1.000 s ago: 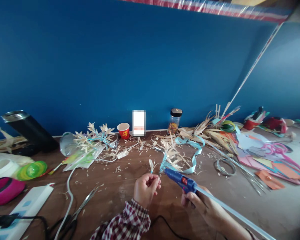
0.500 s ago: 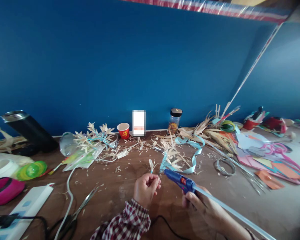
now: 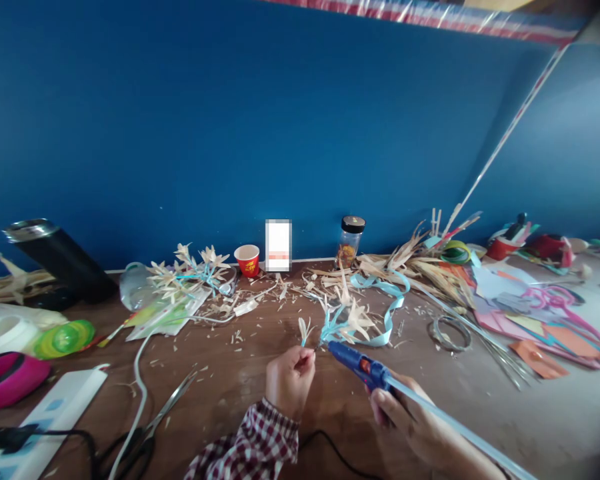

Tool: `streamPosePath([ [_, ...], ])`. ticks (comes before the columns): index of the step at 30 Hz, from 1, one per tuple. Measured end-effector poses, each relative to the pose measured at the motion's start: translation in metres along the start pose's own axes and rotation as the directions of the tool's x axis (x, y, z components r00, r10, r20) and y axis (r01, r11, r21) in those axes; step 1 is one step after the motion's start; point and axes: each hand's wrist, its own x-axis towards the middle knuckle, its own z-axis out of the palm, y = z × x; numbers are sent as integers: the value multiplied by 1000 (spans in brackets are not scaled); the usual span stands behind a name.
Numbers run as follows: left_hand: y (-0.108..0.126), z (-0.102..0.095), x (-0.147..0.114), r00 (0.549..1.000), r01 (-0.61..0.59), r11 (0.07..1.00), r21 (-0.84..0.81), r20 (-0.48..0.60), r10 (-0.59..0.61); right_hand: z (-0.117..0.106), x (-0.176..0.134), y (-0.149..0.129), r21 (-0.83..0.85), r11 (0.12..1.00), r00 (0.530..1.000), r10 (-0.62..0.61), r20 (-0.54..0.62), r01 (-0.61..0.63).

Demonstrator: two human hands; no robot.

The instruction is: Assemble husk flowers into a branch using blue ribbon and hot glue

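Note:
My left hand [image 3: 289, 381], in a checked cuff, is closed in front of me. It pinches a small pale husk flower [image 3: 304, 329] with a light blue stem, most of which the fingers cover. Just to the right, my right hand [image 3: 400, 408] is wrapped round a blue glue gun [image 3: 360, 368]. A long clear glue stick [image 3: 445, 415] runs out of its back end. The gun's nozzle points left, close to the left fingertips. Behind the nozzle lie more pale husk flowers [image 3: 356, 319] with blue stems, next to a light blue ribbon [image 3: 393, 312].
Scissors [image 3: 169, 408] and a white power strip [image 3: 63, 415] lie at left. Further back stand a red paper cup [image 3: 247, 261], a lidded jar [image 3: 351, 240] and finished-looking flowers [image 3: 193, 273]. At right are a wire coil [image 3: 451, 335], coloured paper [image 3: 505, 297] and pink scissors [image 3: 555, 300].
My left hand has turned slightly, its fingers curling in more tightly round the flower. The glue gun has stayed nearly in place, with its back end and glue stick shifted a little.

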Motion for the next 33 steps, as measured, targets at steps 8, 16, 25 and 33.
streamPosePath([
  [8,2,-1,0,994,-98,986,132,-27,102,1,-1,-1,-16,1000,1000,26,16,-26],
  [16,2,-1,-3,991,-129,984,123,-29,134,1,0,4,-16,999,998,51,24,-50],
  [25,3,1,-1,1000,12,1000,-13,20,-11,4,-1,5,-1,999,999,41,2,-41],
  [33,17,1,4,912,402,865,-302,216,-349,4,-1,5,27,999,1000,17,11,-17],
])
